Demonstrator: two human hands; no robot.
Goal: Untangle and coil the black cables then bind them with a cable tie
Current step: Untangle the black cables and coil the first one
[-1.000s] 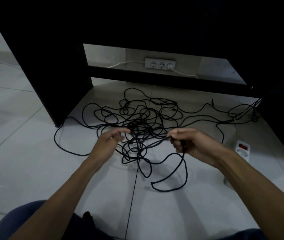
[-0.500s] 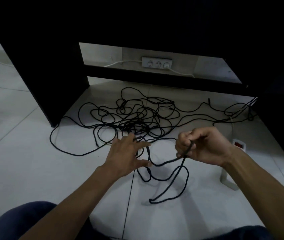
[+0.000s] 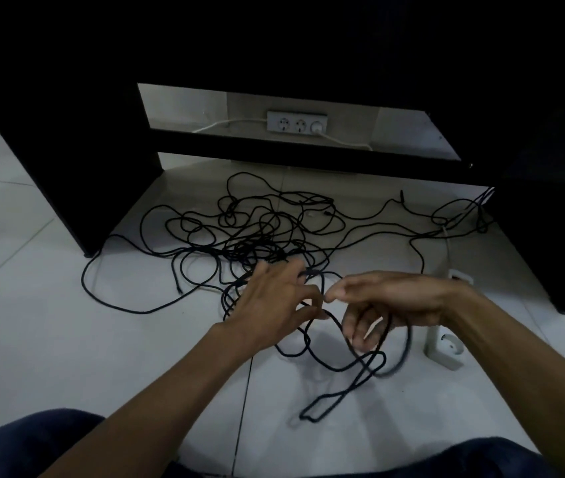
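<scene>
Dim, cool room light, black furniture lost in shadow, soft shadows on the pale floor (image 3: 49,339), wide-angle bending at edges, right hand (image 3: 388,305) motion-blurred

Mostly black on pale grey here, not much colour going on.

Black cables (image 3: 260,236) in a tangle over light grey floor tiles (image 3: 32,322) with thin darker grout lines. Black desk (image 3: 67,150) too, all plain, no pattern. White power strip (image 3: 296,121) with a white cord (image 3: 343,141) at the back, another white power strip (image 3: 445,346) on the right. Dark navy trousers (image 3: 32,439) at the bottom edge.
</scene>
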